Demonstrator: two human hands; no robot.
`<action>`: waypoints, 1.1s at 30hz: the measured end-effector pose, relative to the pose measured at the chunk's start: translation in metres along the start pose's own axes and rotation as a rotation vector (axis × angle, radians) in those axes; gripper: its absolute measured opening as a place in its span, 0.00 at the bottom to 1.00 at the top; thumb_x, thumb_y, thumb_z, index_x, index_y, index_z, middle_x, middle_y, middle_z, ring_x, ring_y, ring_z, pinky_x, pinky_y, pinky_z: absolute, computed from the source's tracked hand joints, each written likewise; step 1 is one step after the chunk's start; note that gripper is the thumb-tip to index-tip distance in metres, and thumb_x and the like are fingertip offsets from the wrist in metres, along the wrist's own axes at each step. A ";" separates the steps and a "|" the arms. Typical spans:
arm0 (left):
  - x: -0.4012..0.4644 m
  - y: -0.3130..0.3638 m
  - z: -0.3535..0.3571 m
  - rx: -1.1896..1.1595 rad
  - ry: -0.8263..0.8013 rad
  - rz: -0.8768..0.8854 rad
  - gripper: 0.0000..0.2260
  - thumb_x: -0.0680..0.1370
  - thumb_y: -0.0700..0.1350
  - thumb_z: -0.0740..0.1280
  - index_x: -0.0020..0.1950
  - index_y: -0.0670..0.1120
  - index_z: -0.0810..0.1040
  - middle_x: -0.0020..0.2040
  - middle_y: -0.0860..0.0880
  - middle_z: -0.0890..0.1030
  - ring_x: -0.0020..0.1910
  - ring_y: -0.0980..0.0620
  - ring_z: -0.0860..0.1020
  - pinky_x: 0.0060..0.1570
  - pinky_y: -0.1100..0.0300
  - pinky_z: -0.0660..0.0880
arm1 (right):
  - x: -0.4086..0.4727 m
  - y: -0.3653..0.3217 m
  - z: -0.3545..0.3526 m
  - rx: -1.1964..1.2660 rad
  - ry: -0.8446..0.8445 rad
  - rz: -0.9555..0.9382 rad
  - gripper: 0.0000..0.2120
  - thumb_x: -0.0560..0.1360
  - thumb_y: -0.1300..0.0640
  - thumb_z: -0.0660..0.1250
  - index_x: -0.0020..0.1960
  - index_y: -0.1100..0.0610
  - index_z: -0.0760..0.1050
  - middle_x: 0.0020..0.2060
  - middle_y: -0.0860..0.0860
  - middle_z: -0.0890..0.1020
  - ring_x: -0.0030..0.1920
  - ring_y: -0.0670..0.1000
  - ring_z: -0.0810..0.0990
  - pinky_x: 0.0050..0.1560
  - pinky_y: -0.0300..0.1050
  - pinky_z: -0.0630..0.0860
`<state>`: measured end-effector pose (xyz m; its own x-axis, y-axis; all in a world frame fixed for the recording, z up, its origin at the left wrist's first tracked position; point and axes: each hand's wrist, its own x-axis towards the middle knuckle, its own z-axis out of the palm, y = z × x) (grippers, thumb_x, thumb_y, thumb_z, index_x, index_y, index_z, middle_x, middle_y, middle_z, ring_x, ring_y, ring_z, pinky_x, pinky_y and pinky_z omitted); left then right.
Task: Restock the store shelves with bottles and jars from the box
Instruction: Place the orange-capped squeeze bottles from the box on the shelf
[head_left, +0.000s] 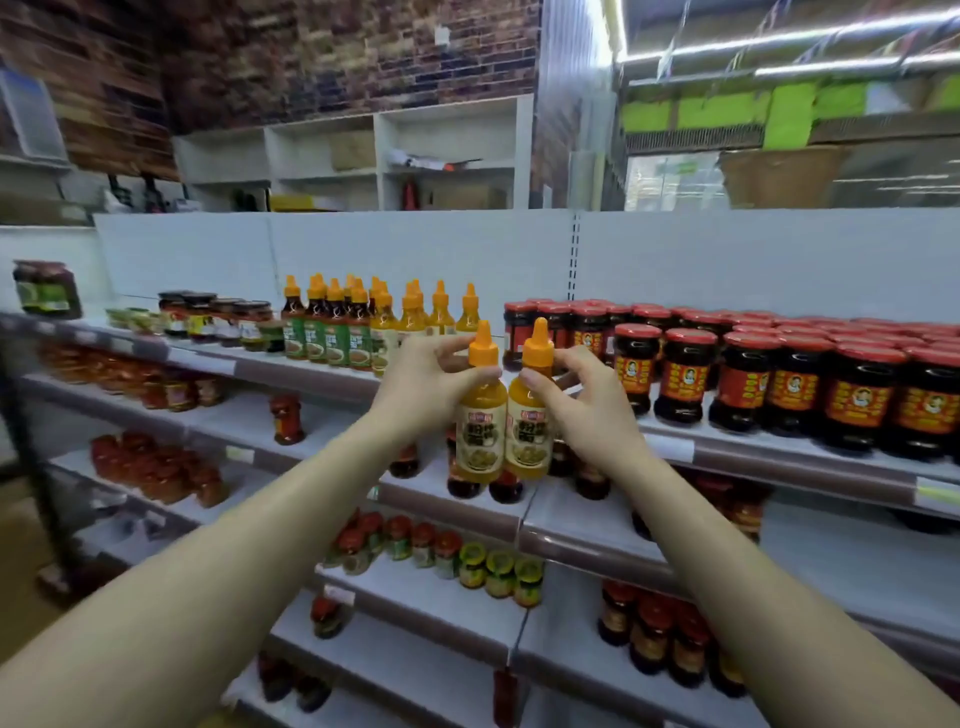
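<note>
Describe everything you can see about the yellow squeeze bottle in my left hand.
The yellow plastic squeeze bottle with the orange cone-shaped nozzle cap looks full of yellow sauce and wears a cream label with dark characters and a food picture. It is held upright in the air in front of the top shelf, its cap closed. The left hand grips its neck and shoulder from the left. Its right side sits against a matching second yellow bottle, held by the right hand.

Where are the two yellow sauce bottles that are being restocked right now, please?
In the head view, centre frame, the two yellow sauce bottles are held side by side, the left hand and right hand gripping one each, in front of the top shelf.
</note>
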<state>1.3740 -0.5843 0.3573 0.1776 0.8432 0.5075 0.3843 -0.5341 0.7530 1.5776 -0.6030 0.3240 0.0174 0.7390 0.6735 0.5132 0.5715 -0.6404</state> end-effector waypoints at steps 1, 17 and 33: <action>0.008 -0.004 -0.009 0.000 -0.023 0.008 0.26 0.76 0.49 0.78 0.72 0.47 0.78 0.60 0.51 0.86 0.58 0.57 0.84 0.57 0.55 0.82 | 0.006 -0.002 0.008 -0.007 0.007 0.004 0.04 0.81 0.47 0.70 0.50 0.37 0.79 0.51 0.45 0.81 0.52 0.46 0.80 0.49 0.44 0.77; 0.126 -0.056 -0.015 -0.092 -0.156 -0.038 0.27 0.73 0.50 0.79 0.72 0.49 0.78 0.59 0.53 0.85 0.55 0.57 0.82 0.60 0.55 0.78 | 0.101 0.040 0.042 -0.103 0.052 0.092 0.06 0.81 0.48 0.70 0.56 0.47 0.82 0.51 0.45 0.82 0.44 0.37 0.78 0.45 0.32 0.72; 0.229 -0.086 -0.033 0.183 -0.130 0.050 0.22 0.73 0.49 0.80 0.65 0.46 0.84 0.56 0.51 0.86 0.55 0.53 0.83 0.58 0.55 0.80 | 0.184 0.093 0.085 -0.094 0.069 0.144 0.10 0.80 0.46 0.71 0.57 0.50 0.83 0.49 0.47 0.85 0.48 0.49 0.84 0.50 0.55 0.84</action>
<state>1.3512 -0.3470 0.4227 0.3111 0.8231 0.4751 0.5277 -0.5654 0.6340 1.5555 -0.3840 0.3568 0.1536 0.7828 0.6030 0.5793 0.4230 -0.6968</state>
